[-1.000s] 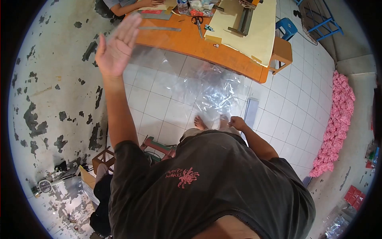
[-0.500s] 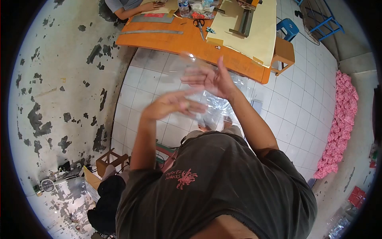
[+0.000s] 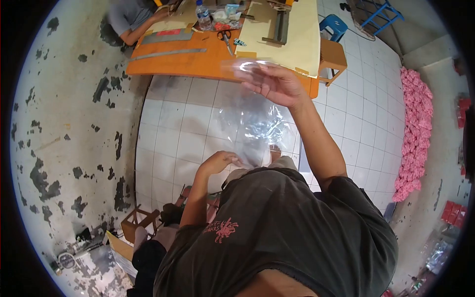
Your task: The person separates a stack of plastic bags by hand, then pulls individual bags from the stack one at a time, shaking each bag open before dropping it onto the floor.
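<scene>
A large sheet of clear plastic film (image 3: 267, 123), shiny and creased, spans the space in front of my legs. Its upper part bunches at my right hand (image 3: 279, 86), raised near the table's edge, with thumb and curled fingers closed on the film; motion smears the fingertips. Lower and to the left, close to my waist, my left hand (image 3: 218, 162) is bent inward, its fingers pinched at the film's lower end. Tile flooring shows through the film between my hands.
An orange table (image 3: 213, 62) bears scissors (image 3: 226, 42), a water bottle (image 3: 203, 16), a metal ruler (image 3: 168, 54) and cream sheeting (image 3: 257, 52). A person's arm (image 3: 143, 27) rests at its far left. A brown stool (image 3: 332, 57), blue stool (image 3: 333, 27) and pink bundle (image 3: 415, 133) stand right.
My hands have spread apart: the left dropped toward my waist and the right rose slightly toward the table. The film stretches between them. The view has shifted a little.
</scene>
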`<control>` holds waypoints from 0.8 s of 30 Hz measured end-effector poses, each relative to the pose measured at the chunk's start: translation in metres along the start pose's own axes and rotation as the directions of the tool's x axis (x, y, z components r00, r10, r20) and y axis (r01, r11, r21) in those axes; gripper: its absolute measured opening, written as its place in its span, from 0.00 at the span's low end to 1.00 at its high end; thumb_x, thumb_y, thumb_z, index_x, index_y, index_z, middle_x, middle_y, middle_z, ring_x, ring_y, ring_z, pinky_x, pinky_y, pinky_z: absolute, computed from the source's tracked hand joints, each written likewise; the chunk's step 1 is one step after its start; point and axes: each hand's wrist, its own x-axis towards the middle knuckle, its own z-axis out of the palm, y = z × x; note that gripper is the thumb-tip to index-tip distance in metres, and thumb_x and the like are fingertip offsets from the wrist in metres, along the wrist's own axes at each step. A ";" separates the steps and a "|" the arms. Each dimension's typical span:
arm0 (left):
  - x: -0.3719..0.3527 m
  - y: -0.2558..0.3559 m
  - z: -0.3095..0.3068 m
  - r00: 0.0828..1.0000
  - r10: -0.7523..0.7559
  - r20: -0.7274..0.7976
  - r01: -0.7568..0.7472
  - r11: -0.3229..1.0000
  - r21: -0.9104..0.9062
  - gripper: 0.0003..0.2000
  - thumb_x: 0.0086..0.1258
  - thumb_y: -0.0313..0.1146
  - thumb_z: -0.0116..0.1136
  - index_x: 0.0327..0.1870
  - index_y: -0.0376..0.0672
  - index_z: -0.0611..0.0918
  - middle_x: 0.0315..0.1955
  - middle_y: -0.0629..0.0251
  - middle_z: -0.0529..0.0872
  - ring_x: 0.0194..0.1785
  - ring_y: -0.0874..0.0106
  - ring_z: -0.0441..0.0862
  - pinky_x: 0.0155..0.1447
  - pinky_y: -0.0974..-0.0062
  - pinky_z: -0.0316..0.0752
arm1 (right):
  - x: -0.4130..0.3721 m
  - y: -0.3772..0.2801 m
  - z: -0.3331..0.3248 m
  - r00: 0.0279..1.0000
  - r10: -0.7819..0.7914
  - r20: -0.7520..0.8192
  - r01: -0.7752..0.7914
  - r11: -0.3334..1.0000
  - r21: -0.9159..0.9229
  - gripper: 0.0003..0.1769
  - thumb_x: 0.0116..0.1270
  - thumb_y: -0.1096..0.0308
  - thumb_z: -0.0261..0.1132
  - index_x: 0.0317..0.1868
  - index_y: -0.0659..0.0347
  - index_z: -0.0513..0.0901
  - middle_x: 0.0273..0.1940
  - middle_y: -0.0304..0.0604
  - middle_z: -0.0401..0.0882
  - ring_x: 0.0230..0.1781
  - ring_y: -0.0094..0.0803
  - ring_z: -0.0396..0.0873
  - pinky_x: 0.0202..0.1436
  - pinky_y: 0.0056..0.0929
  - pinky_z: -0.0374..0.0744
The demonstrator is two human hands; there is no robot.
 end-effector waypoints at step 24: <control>0.008 -0.176 -0.116 0.738 -0.589 0.328 0.260 0.697 0.668 0.12 0.66 0.47 0.59 0.46 0.63 0.89 0.47 0.65 0.88 0.50 0.66 0.83 0.57 0.67 0.75 | -0.305 -0.227 -0.092 0.420 -0.683 -0.597 0.673 0.676 -0.300 0.23 0.69 0.71 0.65 0.63 0.64 0.72 0.40 0.40 0.82 0.37 0.25 0.80 0.38 0.23 0.78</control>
